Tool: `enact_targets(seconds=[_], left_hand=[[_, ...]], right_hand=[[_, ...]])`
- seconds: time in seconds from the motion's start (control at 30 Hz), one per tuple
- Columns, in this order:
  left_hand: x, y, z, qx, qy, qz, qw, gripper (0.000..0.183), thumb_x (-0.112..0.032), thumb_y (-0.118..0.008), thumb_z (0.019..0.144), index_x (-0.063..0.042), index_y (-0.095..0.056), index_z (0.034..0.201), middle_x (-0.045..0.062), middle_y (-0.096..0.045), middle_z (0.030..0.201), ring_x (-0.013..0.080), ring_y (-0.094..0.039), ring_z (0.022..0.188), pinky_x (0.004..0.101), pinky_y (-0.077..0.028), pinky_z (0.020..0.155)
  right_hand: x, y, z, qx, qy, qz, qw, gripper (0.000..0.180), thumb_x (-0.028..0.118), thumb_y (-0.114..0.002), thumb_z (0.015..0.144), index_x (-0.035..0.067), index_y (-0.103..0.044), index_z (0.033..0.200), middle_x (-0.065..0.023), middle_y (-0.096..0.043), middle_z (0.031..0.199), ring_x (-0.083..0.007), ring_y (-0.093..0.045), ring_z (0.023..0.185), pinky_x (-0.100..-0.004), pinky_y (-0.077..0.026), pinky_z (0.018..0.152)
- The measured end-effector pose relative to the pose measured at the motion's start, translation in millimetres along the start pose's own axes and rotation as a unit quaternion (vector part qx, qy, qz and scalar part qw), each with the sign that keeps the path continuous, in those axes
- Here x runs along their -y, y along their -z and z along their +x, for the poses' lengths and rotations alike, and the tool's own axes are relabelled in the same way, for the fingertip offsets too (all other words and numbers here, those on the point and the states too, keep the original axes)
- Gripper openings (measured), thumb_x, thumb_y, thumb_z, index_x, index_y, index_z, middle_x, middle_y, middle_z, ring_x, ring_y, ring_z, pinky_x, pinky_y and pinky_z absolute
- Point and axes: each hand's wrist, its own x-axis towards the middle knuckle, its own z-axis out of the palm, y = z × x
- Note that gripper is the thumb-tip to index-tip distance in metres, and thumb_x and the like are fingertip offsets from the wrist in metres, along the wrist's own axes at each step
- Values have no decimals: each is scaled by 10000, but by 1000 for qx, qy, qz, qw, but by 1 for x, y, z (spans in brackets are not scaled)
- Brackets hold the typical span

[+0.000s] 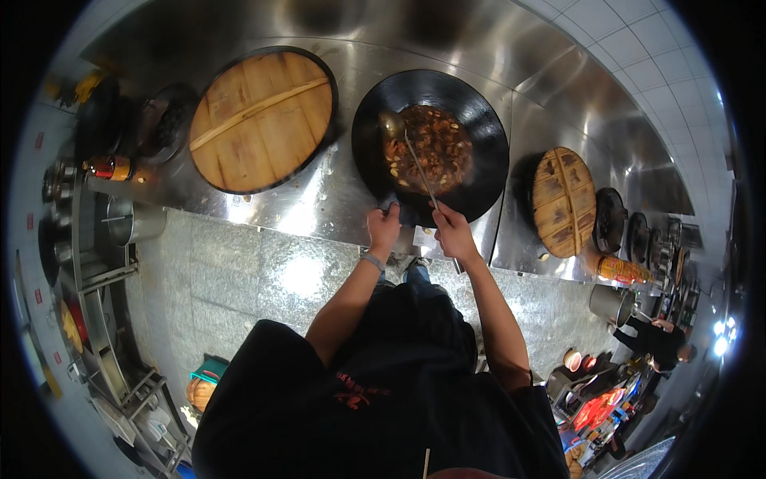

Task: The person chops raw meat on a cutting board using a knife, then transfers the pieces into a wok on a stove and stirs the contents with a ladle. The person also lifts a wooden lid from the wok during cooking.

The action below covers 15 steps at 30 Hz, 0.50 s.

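Observation:
My right hand (455, 230) grips the long metal handle of a ladle (392, 124), whose bowl rests at the left side of the food. The handle's end sticks out below my hand. A large black wok (488, 161) stands before me on the steel stove counter. In it lies a brown, saucy stew (434, 146) with chunks and pale pieces like garlic cloves; faint steam blurs it. My left hand (384, 230) is closed at the wok's near rim, thumb up. A dark bluish patch beside the thumb may be a cloth.
To the left, a round wooden lid (263, 120) covers another wok; a smaller wooden lid (564, 202) sits at right. Oil bottles (625, 270) (111, 167) stand near the counter's front edge. Steel pots (136, 220) flank the wet-looking floor (239, 269). A co-worker (658, 344) stands far right.

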Motion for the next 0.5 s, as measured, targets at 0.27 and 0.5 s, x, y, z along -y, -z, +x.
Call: enact_targets(seconds=[0.27, 0.5], left_hand=[[18, 0, 8, -4, -31, -6, 999, 400, -251, -725, 894, 33, -625, 630, 55, -598, 531, 158, -604, 480, 351, -430, 451], [50, -3, 23, -34, -70, 42, 996, 430, -270, -721, 888, 55, -607, 631, 130, -585, 523, 197, -579, 478, 396, -411, 488]], right_hand=[[-10, -7, -7, -8, 105, -148, 983, 356, 195, -531, 1030, -5, -608, 1314, -79, -604, 728, -134, -542, 640, -307, -484, 632], [-27, -15, -21, -38, 136, -207, 968, 356, 178, -527, 1016, 10, -599, 1321, -258, -668, 856, -324, -694, 801, -391, -521, 736]])
